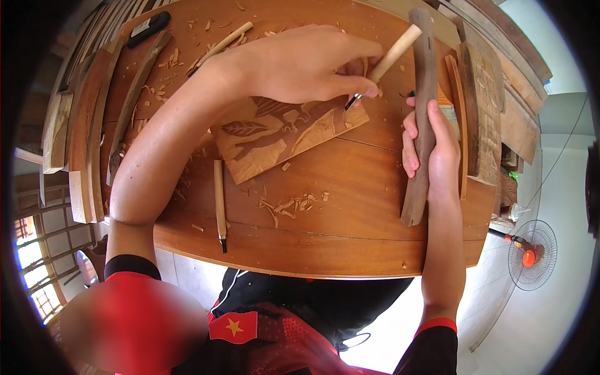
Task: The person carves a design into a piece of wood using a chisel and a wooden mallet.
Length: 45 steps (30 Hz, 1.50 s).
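Note:
My left hand (pixel 294 65) reaches across a carved wooden board (pixel 265 156) and grips a carving chisel (pixel 396 52) by its pale round handle. The chisel leans, its dark metal end down at the board's right part. Leaf shapes are cut in relief on the board, and my left hand and wrist hide its far side. In my right hand (pixel 444 153) is a long grey-brown wooden bar (pixel 425 72), held lengthwise to the right of the board, apart from the chisel's handle. My right fingers wrap around its lower half.
Another chisel (pixel 219 197) lies near the table's front edge; one more (pixel 225 44) lies beyond my left forearm. Wood shavings (pixel 294 205) dot the brown table (pixel 350 206). A black object (pixel 149 29) sits far left. Planks line the left (pixel 81 137) and right (pixel 478 119). A fan (pixel 531 255) stands right.

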Each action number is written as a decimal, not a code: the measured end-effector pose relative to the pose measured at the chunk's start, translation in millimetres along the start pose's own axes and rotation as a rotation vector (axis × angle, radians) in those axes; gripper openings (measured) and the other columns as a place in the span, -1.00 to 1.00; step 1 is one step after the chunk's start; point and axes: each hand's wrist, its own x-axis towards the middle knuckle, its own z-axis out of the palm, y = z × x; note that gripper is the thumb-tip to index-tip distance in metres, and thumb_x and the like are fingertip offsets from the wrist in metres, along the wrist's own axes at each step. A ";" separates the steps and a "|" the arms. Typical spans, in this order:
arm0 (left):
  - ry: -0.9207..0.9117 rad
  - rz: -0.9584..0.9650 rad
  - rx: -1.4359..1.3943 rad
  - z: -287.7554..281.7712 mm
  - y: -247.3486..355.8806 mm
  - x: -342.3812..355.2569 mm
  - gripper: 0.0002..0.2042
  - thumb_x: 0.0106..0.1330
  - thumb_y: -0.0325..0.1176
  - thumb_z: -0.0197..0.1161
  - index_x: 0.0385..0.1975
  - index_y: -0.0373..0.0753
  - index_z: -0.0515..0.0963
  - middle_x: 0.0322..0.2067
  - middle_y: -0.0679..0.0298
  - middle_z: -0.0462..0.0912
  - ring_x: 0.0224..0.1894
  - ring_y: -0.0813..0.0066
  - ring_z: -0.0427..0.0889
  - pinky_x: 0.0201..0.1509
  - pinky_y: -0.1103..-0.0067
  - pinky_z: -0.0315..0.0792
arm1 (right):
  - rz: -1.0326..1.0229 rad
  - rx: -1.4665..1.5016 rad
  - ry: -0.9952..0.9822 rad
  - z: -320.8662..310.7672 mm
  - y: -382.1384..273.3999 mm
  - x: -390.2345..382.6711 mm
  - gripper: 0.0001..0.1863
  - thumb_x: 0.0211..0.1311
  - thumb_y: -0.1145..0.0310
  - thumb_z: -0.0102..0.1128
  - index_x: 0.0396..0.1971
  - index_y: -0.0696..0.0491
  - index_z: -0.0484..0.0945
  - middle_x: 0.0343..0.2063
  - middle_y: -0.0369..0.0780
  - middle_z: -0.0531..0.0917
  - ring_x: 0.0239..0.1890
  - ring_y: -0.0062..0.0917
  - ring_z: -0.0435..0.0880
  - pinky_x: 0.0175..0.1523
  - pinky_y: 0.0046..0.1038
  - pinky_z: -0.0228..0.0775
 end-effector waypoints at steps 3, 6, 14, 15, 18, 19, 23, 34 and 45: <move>0.016 0.040 -0.202 12.2 -1.9 7.2 -0.73 0.52 -0.25 0.25 0.04 -0.30 0.58 -0.37 0.27 0.76 -0.33 0.49 0.71 -0.24 0.50 0.55 | -0.003 0.001 0.012 -2.1 0.8 -1.2 -0.42 0.62 -0.05 -0.10 0.11 0.26 0.40 -0.51 -0.31 0.44 -0.80 -0.68 0.34 -0.73 -0.56 0.22; 0.134 0.047 -0.560 19.1 9.6 10.3 -0.76 0.48 -0.29 0.33 0.00 -0.29 0.63 -0.31 0.33 0.74 -0.26 0.61 0.68 -0.19 0.57 0.56 | -0.006 0.003 0.009 -2.2 1.1 -0.4 -0.43 0.62 -0.06 -0.10 0.11 0.24 0.41 -0.51 -0.32 0.45 -0.80 -0.68 0.34 -0.73 -0.56 0.22; 0.021 0.037 -0.495 30.7 -11.8 16.4 -0.76 0.41 -0.35 0.40 0.00 -0.30 0.70 -0.25 0.30 0.76 -0.21 0.60 0.69 -0.09 0.62 0.56 | -0.014 -0.003 0.020 -4.6 1.3 -3.0 -0.44 0.62 -0.06 -0.13 0.08 0.23 0.42 -0.52 -0.32 0.44 -0.81 -0.68 0.32 -0.74 -0.56 0.21; 0.056 0.039 -0.505 31.1 -9.7 15.9 -0.73 0.39 -0.31 0.42 -0.02 -0.31 0.72 -0.24 0.27 0.78 -0.21 0.57 0.70 -0.09 0.61 0.56 | -0.019 0.004 0.022 -4.1 0.7 -3.5 -0.43 0.62 -0.06 -0.13 0.09 0.23 0.42 -0.52 -0.32 0.44 -0.81 -0.68 0.32 -0.74 -0.56 0.20; 0.121 0.249 -0.436 34.6 -26.5 23.8 -0.67 0.37 -0.26 0.44 0.05 -0.28 0.70 -0.17 0.18 0.80 -0.18 0.45 0.75 -0.08 0.52 0.62 | -0.043 0.016 0.022 -5.3 -1.0 -5.1 -0.42 0.62 -0.06 -0.14 0.09 0.25 0.43 -0.53 -0.32 0.44 -0.81 -0.68 0.31 -0.74 -0.55 0.19; 0.153 0.457 -0.351 35.0 -32.1 25.4 -0.62 0.37 -0.25 0.44 0.13 -0.24 0.67 -0.10 0.12 0.81 -0.16 0.35 0.80 -0.08 0.45 0.68 | -0.064 0.021 0.018 -6.4 -1.6 -5.4 -0.41 0.62 -0.07 -0.15 0.10 0.25 0.43 -0.53 -0.32 0.44 -0.81 -0.68 0.31 -0.74 -0.55 0.18; 0.040 0.149 -0.354 22.0 -11.6 13.1 -0.65 0.34 -0.19 0.45 0.05 -0.22 0.72 -0.11 0.08 0.81 -0.16 0.34 0.81 -0.05 0.43 0.70 | -0.100 0.045 0.024 -11.1 -4.1 -8.6 -0.42 0.63 -0.05 -0.17 0.10 0.26 0.43 -0.51 -0.31 0.44 -0.81 -0.67 0.31 -0.74 -0.55 0.17; 0.148 0.294 -0.300 27.4 -14.0 11.5 -0.65 0.38 -0.15 0.42 0.04 -0.21 0.73 -0.13 0.13 0.82 -0.17 0.38 0.81 -0.04 0.44 0.70 | -0.193 0.079 0.027 -15.8 -15.2 -14.5 -0.42 0.63 -0.04 -0.18 0.13 0.26 0.42 -0.50 -0.29 0.44 -0.83 -0.64 0.28 -0.75 -0.55 0.16; 0.054 0.142 -0.435 24.4 -16.3 17.0 -0.67 0.39 -0.22 0.42 0.06 -0.24 0.72 -0.28 0.12 0.83 -0.41 0.55 0.74 -0.33 0.57 0.64 | -0.245 -0.159 0.118 -10.9 -18.0 -15.1 -0.40 0.61 -0.04 -0.13 0.12 0.30 0.45 -0.50 -0.28 0.44 -0.82 -0.64 0.29 -0.74 -0.55 0.14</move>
